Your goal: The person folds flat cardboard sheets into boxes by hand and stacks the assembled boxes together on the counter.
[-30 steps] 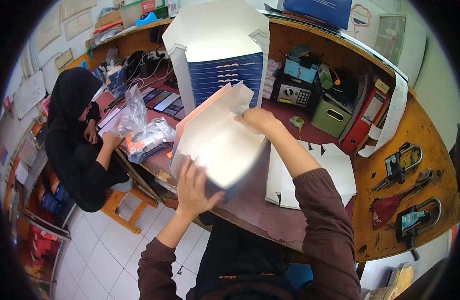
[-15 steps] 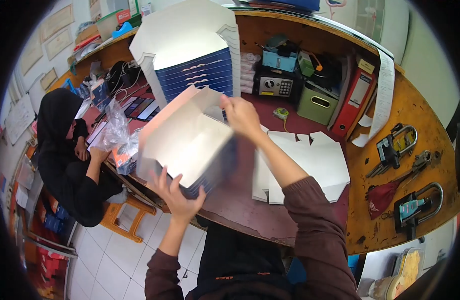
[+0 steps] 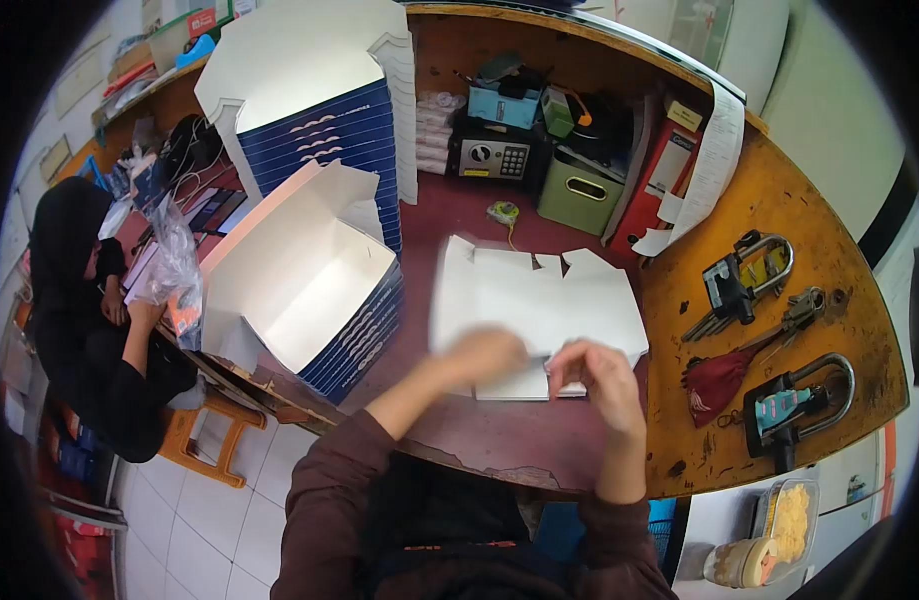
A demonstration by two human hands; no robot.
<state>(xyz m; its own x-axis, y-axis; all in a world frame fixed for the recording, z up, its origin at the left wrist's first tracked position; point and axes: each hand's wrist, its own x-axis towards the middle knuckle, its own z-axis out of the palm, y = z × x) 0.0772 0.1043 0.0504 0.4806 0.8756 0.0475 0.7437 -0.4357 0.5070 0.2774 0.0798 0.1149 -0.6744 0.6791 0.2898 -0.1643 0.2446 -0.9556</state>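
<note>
An open white box point(image 3: 304, 280) with blue sides rests on a low stack of similar boxes point(image 3: 359, 335) at the table's left edge, with neither hand on it. A pile of flat white cardboard blanks point(image 3: 539, 295) lies in the middle of the dark red table point(image 3: 479, 430). My right hand point(image 3: 601, 378) pinches the near edge of the top blank. Just left of it, my left hand point(image 3: 487, 352) is blurred with motion over the same near edge. Its grip is unclear.
A tall stack of blue-and-white boxes point(image 3: 314, 110) stands at the back. A small safe point(image 3: 491, 157), a green box point(image 3: 579, 190) and a red binder point(image 3: 659, 175) line the rear. Padlocks point(image 3: 794, 400) lie on the wooden counter at right. A seated person in black point(image 3: 74, 300) handles a plastic bag point(image 3: 169, 265) at left.
Both hands let go of the folded box, which now rests on the low stack at left. They moved right and down to the near edge of the flat blanks.
</note>
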